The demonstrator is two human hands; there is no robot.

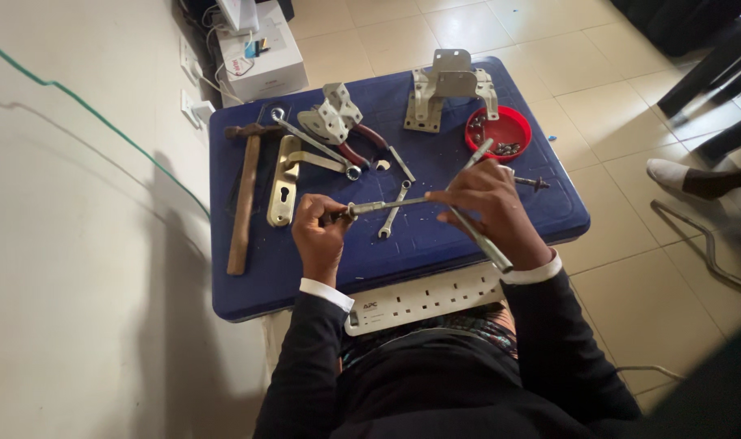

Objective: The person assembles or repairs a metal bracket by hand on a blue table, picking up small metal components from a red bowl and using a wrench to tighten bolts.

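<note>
At frame centre, left hand (320, 232) pinches the bolt (379, 206); right hand (491, 210) grips a wrench (478, 236), which should stay square.

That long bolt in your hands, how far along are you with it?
Done: tools and parts are laid out on the blue tabletop. In hand: the left hand pinches one end of a long bolt, while the right hand holds the other end along with a metal rod. Untouched: the hammer, brass door handle plate, grey bracket and red bowl of small parts.
</note>
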